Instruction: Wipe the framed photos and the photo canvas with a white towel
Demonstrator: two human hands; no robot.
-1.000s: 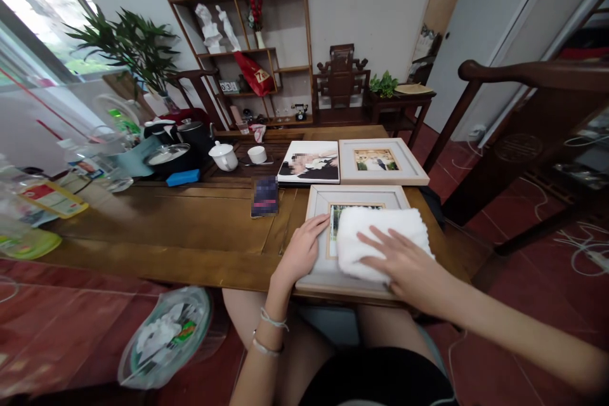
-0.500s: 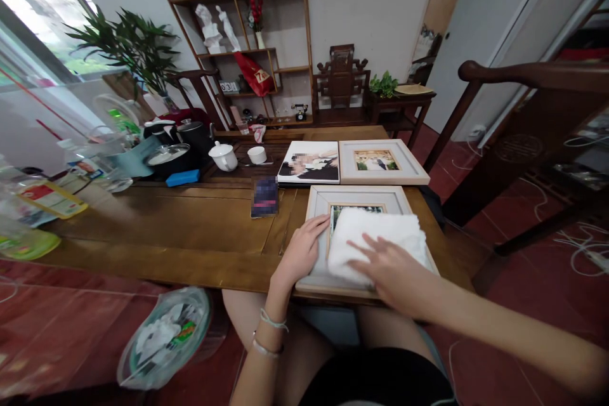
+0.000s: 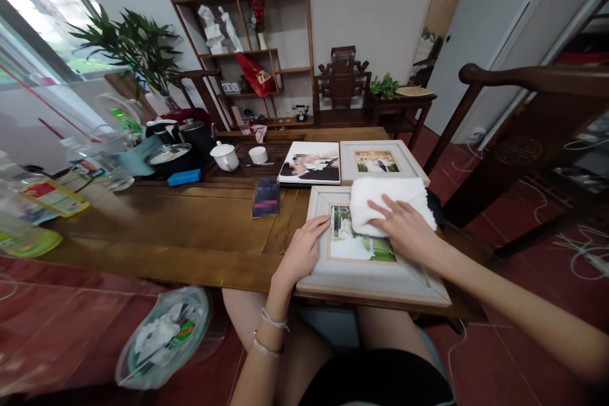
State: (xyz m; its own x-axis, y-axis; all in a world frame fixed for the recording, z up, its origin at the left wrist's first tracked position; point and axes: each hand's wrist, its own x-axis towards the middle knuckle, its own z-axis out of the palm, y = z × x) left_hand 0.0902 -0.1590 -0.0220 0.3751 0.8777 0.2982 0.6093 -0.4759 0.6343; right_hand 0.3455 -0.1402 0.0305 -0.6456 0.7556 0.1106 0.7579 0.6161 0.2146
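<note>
A light-framed photo point(image 3: 371, 266) lies flat at the near edge of the wooden table point(image 3: 166, 222). My left hand point(image 3: 303, 250) rests on the frame's left border, fingers spread flat. My right hand point(image 3: 404, 228) presses flat on a folded white towel point(image 3: 385, 200) that covers the frame's far right corner. The picture under the glass shows below the towel.
Beyond lie a second framed photo point(image 3: 380, 162), an unframed print point(image 3: 311, 165) and a small dark booklet point(image 3: 266, 196). A tea set, pots and bottles crowd the table's left. A dark wooden chair point(image 3: 523, 108) stands right. A bag of rubbish point(image 3: 164, 336) sits on the floor.
My right hand has slid the towel from the near part of the frame up to its far right corner, uncovering the picture. The left hand has stayed put.
</note>
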